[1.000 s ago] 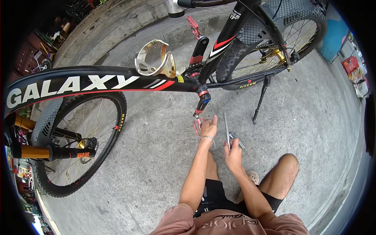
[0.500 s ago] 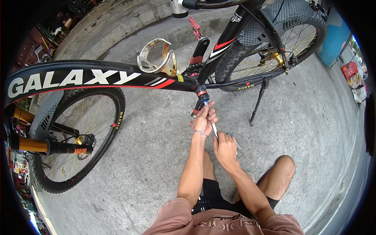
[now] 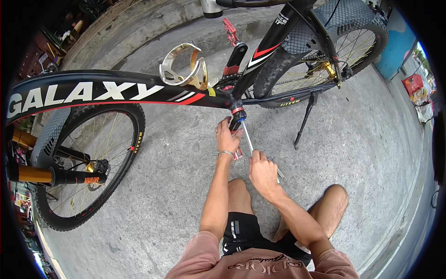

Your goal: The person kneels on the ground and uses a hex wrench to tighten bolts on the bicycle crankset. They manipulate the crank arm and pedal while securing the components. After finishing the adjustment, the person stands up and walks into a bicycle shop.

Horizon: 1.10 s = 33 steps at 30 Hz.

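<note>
A black mountain bike (image 3: 181,96) stands in front of me, its near crank arm (image 3: 235,122) pointing toward me. My left hand (image 3: 226,135) is closed around this crank arm, with part of the red pedal (image 3: 238,154) showing beside the wrist. My right hand (image 3: 263,173) grips a long silver hex key (image 3: 248,138). The key's far tip meets the blue-ringed bolt area at the crank's upper end. Several thin metal rods (image 3: 280,174) stick out beside the right hand; what joins them is hidden by my fingers.
A gold bottle cage (image 3: 185,67) sits on the frame. The front wheel (image 3: 88,167) is at the left, the rear wheel (image 3: 346,51) at the upper right. A kickstand (image 3: 304,122) rests on the concrete floor (image 3: 186,186). Concrete steps (image 3: 134,32) rise behind; bags (image 3: 418,93) lie far right.
My left hand has gone from the hex key to the crank arm, moving left. My right hand still holds the key, slightly farther left and up. The pedal has come into view.
</note>
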Motion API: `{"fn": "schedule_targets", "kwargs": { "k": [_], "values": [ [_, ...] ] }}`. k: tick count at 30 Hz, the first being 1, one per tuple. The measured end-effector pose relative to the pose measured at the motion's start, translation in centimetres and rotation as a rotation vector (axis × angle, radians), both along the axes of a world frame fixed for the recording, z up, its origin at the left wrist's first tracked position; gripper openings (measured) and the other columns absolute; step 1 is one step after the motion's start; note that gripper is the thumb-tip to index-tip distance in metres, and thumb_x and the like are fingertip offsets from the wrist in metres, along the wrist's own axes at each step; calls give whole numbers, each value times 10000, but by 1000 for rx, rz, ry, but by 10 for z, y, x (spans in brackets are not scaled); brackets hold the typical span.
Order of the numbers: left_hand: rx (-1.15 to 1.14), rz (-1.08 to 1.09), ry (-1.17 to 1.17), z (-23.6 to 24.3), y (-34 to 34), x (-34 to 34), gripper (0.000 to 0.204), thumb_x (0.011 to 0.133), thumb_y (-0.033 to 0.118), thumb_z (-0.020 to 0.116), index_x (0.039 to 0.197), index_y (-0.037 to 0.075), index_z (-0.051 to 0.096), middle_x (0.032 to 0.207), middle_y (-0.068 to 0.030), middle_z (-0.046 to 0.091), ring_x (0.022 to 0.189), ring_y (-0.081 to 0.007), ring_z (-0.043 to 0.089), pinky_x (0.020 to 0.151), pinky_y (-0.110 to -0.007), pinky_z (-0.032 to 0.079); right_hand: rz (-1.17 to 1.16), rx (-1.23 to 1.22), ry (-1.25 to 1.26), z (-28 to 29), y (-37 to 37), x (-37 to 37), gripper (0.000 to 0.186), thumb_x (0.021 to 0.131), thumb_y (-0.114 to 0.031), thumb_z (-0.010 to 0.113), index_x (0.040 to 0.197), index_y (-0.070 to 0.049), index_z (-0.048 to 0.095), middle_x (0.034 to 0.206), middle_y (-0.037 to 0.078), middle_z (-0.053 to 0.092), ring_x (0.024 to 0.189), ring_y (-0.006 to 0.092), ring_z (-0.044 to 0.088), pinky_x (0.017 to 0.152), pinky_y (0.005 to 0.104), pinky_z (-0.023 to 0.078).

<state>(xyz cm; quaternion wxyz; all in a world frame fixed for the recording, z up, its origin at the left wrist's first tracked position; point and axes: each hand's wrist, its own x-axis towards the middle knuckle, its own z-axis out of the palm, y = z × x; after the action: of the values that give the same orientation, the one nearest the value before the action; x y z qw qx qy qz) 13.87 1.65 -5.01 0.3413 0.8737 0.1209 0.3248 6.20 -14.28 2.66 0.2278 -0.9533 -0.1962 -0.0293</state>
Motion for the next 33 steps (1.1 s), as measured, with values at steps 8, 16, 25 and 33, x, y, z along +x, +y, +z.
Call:
{"fn": "schedule_targets", "kwargs": {
  "k": [8, 16, 25, 33],
  "values": [
    [-464, -363, 187, -7, 18, 30, 339, 731, 90, 708, 1048, 20, 613, 822, -105, 664, 718, -160, 590, 689, -329, 477, -81, 376, -112, -26, -5, 14, 209, 908, -160, 549, 970, 34, 596, 706, 123, 620, 598, 174, 590, 533, 336, 448],
    [-656, -419, 207, -13, 13, 32, 228, 733, 139, 800, 859, 20, 651, 749, 17, 622, 683, -52, 511, 633, -235, 452, -124, 1672, 1359, -56, -14, 26, 327, 987, -294, 464, 1155, -31, 562, 573, -47, 364, 373, 49, 242, 344, 236, 176],
    [-575, -410, 244, -15, 15, 34, 216, 738, 161, 796, 849, 29, 665, 763, 29, 625, 690, -50, 501, 638, -242, 449, 455, 2600, 1729, -85, 18, 9, 430, 1022, -295, 357, 1301, 25, 427, 581, -46, 313, 376, 27, 226, 311, 210, 179],
    [-646, -455, 263, -17, 16, 34, 272, 708, 187, 822, 854, 52, 637, 757, 18, 619, 685, -72, 524, 643, -253, 456, -54, 577, 253, 3, 11, -3, 356, 910, -68, 503, 1232, 77, 461, 769, 228, 627, 668, 292, 630, 604, 383, 464]
  ]
}}
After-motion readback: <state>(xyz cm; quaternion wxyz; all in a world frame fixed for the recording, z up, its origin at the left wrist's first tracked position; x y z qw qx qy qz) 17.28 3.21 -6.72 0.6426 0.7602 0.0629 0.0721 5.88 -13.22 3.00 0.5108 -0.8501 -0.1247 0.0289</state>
